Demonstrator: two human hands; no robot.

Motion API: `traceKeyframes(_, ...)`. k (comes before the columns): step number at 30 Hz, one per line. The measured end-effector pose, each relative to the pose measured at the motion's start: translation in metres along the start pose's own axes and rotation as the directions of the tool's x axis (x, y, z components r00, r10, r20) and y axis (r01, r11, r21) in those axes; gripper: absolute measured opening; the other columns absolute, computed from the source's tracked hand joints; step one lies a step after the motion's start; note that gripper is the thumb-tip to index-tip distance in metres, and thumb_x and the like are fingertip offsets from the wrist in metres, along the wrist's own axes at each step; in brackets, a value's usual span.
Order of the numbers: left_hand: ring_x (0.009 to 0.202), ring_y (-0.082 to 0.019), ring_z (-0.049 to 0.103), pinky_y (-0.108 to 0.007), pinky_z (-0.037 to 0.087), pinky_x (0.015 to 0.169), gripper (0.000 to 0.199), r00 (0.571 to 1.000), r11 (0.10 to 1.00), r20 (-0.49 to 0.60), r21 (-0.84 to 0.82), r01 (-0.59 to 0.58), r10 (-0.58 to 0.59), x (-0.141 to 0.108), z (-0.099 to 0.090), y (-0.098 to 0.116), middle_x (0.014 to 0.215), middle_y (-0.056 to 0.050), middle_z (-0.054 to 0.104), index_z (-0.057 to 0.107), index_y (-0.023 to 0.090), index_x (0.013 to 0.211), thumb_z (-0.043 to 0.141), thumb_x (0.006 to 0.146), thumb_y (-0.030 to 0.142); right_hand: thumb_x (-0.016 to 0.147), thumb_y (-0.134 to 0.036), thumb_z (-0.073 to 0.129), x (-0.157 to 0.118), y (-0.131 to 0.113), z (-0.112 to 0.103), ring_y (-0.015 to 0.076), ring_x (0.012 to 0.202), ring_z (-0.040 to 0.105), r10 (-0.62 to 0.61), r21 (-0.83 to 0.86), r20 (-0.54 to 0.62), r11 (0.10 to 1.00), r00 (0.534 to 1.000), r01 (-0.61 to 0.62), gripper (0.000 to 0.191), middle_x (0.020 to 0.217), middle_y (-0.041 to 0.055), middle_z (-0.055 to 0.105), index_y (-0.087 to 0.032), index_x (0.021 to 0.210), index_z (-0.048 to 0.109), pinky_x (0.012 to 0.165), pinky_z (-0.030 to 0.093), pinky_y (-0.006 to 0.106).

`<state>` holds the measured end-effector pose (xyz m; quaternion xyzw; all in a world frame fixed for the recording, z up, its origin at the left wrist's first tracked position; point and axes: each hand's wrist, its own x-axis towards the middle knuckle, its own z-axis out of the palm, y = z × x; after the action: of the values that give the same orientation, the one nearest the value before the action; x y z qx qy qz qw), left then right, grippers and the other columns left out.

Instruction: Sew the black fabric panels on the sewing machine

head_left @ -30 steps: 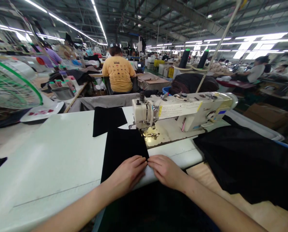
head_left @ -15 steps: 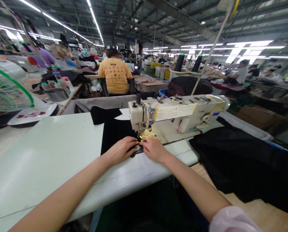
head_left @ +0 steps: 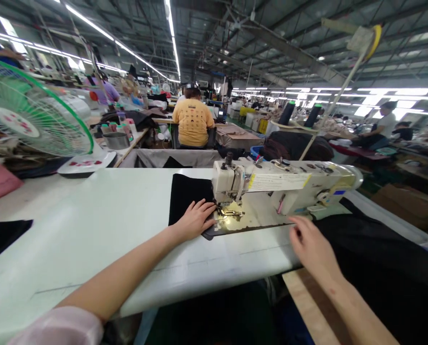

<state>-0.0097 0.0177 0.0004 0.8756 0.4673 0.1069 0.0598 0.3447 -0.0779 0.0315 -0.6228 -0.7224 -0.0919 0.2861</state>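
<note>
A black fabric piece [head_left: 185,194] lies flat on the pale table at the left of the sewing machine [head_left: 271,184], its right edge by the presser foot. My left hand [head_left: 196,221] rests on the fabric's front part, fingers stretched and slightly spread, the fingertips close to the needle area. My right hand [head_left: 313,247] is in the air over the table's right front edge, away from the needle. Its fingers are bent, with a gap between thumb and forefinger and nothing visible in them. A large heap of black fabric [head_left: 382,258] lies just right of it.
A green-rimmed fan [head_left: 38,110] stands at the left, near a metal bowl [head_left: 116,140]. Another black cloth [head_left: 4,237] lies at the table's left edge. Thread cones [head_left: 287,113] stand behind the machine. A person in a yellow shirt [head_left: 193,122] sits ahead.
My right hand has left the needle area and moved right, toward the black heap. My left hand has flattened on the fabric. Black cloth behind the fabric has slid toward the table's back edge. The view has shifted left.
</note>
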Motion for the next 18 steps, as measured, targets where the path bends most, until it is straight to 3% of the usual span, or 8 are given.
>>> traceKeyframes(2,0.144,-0.033,0.036,-0.059,0.026,0.117,0.051,0.999,0.999,-0.028,0.005,0.033,-0.033,0.003,-0.002,-0.011,0.15,-0.01,0.051,0.048,0.026,0.145,0.046,0.098,0.046,0.092,-0.034,0.038,-0.011,0.048,-0.021,0.0327,0.101,0.067,0.134,-0.212,-0.024,0.968,0.991,-0.136,0.037,0.117,0.0176,0.067,-0.015,0.112,0.063,0.089,0.054,0.048)
traceKeyframes(4,0.142,-0.038,0.038,-0.064,0.026,0.114,0.052,0.994,0.996,-0.067,0.021,0.09,-0.089,0.007,-0.005,-0.024,0.149,-0.013,0.051,0.05,0.023,0.143,0.047,0.097,0.048,0.087,-0.042,0.041,-0.027,0.093,-0.031,0.0373,0.093,0.068,0.238,-0.326,0.028,0.92,0.971,-0.216,0.044,0.108,0.0209,0.069,-0.012,0.107,0.065,0.086,0.054,0.053)
traceKeyframes(7,0.141,-0.043,0.039,-0.072,0.021,0.112,0.053,0.978,0.984,-0.138,0.063,0.164,-0.154,0.009,-0.01,-0.036,0.148,-0.017,0.052,0.053,0.019,0.141,0.048,0.097,0.048,0.078,-0.05,0.047,-0.052,0.136,-0.028,0.0364,0.081,0.07,0.292,-0.29,0.118,0.924,0.949,-0.248,0.04,0.095,0.0196,0.071,-0.017,0.09,0.067,0.082,0.056,0.052)
traceKeyframes(9,0.143,-0.039,0.037,-0.068,0.013,0.117,0.048,0.976,0.983,-0.169,0.098,0.157,-0.139,0.005,-0.012,-0.032,0.147,-0.017,0.053,0.055,0.018,0.139,0.048,0.097,0.04,0.08,-0.049,0.045,-0.062,0.141,-0.022,0.035,0.079,0.07,0.266,-0.245,0.095,0.94,0.959,-0.236,0.034,0.091,0.017,0.07,-0.021,0.083,0.065,0.08,0.056,0.05)
traceKeyframes(11,0.142,-0.032,0.04,-0.06,0.01,0.121,0.04,0.982,0.988,-0.178,0.129,0.085,-0.061,-0.003,-0.011,-0.021,0.144,-0.014,0.057,0.058,0.018,0.135,0.045,0.098,0.029,0.081,-0.047,0.042,-0.065,0.132,-0.022,0.035,0.079,0.069,0.265,-0.219,0.039,0.943,0.963,-0.251,0.032,0.09,0.0155,0.071,-0.024,0.079,0.063,0.076,0.056,0.05)
traceKeyframes(14,0.133,-0.028,0.052,-0.058,0.018,0.121,0.036,0.973,0.986,-0.204,0.146,-0.076,0.106,-0.024,-0.005,-0.001,0.133,-0.012,0.065,0.065,0.019,0.125,0.042,0.097,0.022,0.077,-0.045,0.045,-0.058,0.11,-0.038,0.033,0.078,0.07,0.348,-0.099,0.013,0.933,0.937,-0.345,0.029,0.088,0.0133,0.073,-0.024,0.075,0.065,0.073,0.056,0.048)
traceKeyframes(16,0.125,-0.03,0.059,-0.061,0.027,0.117,0.032,0.945,0.977,-0.262,0.138,-0.164,0.196,-0.037,0.0,0.005,0.127,-0.012,0.069,0.067,0.021,0.119,0.046,0.095,0.024,0.075,-0.041,0.049,-0.05,0.1,-0.055,0.031,0.079,0.071,0.39,0.055,0.05,0.918,0.92,-0.392,0.026,0.085,0.0117,0.075,-0.023,0.074,0.068,0.077,0.056,0.046)
traceKeyframes(18,0.118,-0.03,0.064,-0.062,0.031,0.114,0.031,0.898,0.962,-0.347,0.122,-0.244,0.271,-0.041,0.004,0.007,0.122,-0.011,0.072,0.068,0.023,0.117,0.05,0.093,0.028,0.078,-0.038,0.049,-0.043,0.091,-0.072,0.0281,0.085,0.071,0.425,0.07,0.015,0.902,0.905,-0.425,0.027,0.088,0.0104,0.076,-0.022,0.078,0.071,0.083,0.055,0.043)
